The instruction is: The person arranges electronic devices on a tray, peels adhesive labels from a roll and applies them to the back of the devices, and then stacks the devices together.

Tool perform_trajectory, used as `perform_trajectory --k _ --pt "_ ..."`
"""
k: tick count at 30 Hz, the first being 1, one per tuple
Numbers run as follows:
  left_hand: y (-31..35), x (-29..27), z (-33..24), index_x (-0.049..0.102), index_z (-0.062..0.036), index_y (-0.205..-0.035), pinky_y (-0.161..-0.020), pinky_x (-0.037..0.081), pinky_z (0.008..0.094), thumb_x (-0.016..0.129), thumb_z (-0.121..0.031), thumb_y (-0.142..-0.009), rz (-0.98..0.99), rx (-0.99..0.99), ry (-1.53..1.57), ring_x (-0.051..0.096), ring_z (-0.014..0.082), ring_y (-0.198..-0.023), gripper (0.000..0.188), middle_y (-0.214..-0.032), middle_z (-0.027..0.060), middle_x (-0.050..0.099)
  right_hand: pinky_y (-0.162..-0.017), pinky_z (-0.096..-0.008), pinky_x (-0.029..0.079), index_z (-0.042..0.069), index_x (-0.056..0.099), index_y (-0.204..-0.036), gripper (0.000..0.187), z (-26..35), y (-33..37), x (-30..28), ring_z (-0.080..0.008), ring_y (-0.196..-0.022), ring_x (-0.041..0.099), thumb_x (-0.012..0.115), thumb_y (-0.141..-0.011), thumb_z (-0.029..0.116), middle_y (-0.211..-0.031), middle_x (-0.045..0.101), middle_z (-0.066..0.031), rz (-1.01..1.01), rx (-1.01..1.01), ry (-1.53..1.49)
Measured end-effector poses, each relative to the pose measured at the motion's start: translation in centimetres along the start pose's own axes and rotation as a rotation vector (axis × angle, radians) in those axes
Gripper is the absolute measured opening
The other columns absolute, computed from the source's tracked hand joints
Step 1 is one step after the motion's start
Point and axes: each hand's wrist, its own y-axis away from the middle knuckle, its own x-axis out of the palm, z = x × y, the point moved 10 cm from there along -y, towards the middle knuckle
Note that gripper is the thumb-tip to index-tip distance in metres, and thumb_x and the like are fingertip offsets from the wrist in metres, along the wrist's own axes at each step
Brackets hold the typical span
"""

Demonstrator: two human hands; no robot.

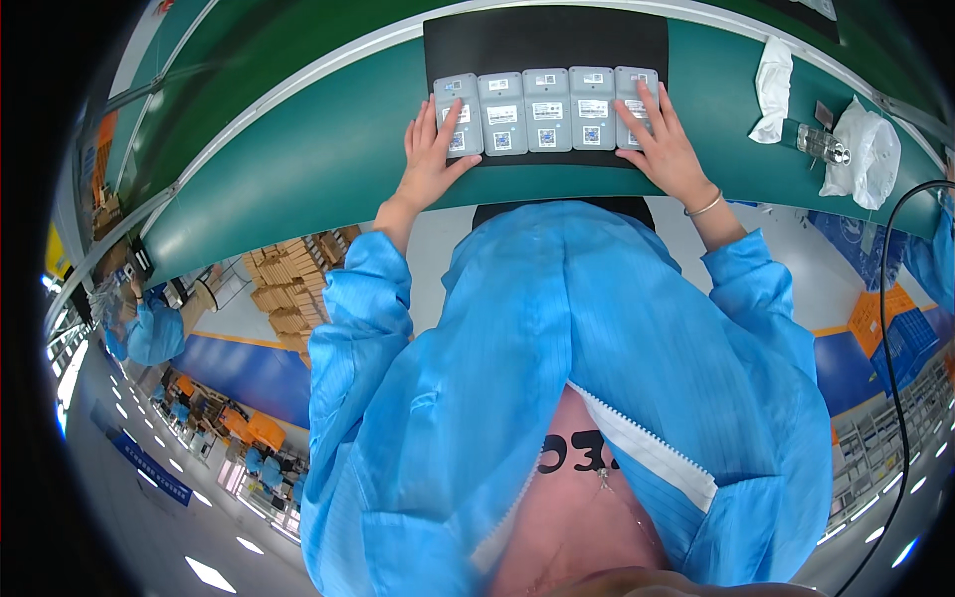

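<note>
Several flat grey devices (546,109) with white labels and square printed codes stand side by side in a tight row on a black mat (545,45). At the row's left end, my left hand (433,154) has its fingers spread, some along the outer edge and some over the face of the leftmost device (458,90). My right hand (674,154), with a bangle at the wrist, lies likewise spread on the rightmost device (624,85), fingers on its face and along its outer side. Both thumbs point inward near the row's front edge.
On the green table (298,149), to the right, are a white cloth (772,90), a clear bottle (816,142) and a white plastic bag (861,159). A black cable (892,338) hangs at far right. Stacked cardboard pieces (284,284) stand beyond the table edge at left.
</note>
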Motion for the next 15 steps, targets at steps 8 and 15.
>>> perform_trajectory --k 8,15 --pt "-0.9 1.7 -4.8 0.022 -0.0129 -0.144 -0.108 0.009 0.056 0.073 -0.034 -0.073 -0.157 0.041 0.116 0.009 0.0405 -0.137 0.09 -0.145 0.0291 0.01 -0.106 -0.0482 0.029 0.016 0.036 -0.138 0.07 4.3 -2.7 1.0 -0.0468 -0.131 0.022 0.067 -0.078 0.03 -0.147 0.019 -0.0204 -0.092 -0.059 -0.06" --pt "-1.7 1.2 -5.1 0.031 -0.0183 -0.141 -0.107 0.018 0.0555 0.082 -0.029 -0.061 -0.291 0.008 0.175 0.017 0.0456 -0.133 0.095 -0.144 0.031 0.011 -0.104 -0.0437 0.032 0.009 0.038 -0.136 0.068 5.7 -3.8 1.2 -0.042 -0.131 0.027 0.07 -0.077 0.019 -0.146 0.02 -0.0213 -0.167 0.038 -0.428"
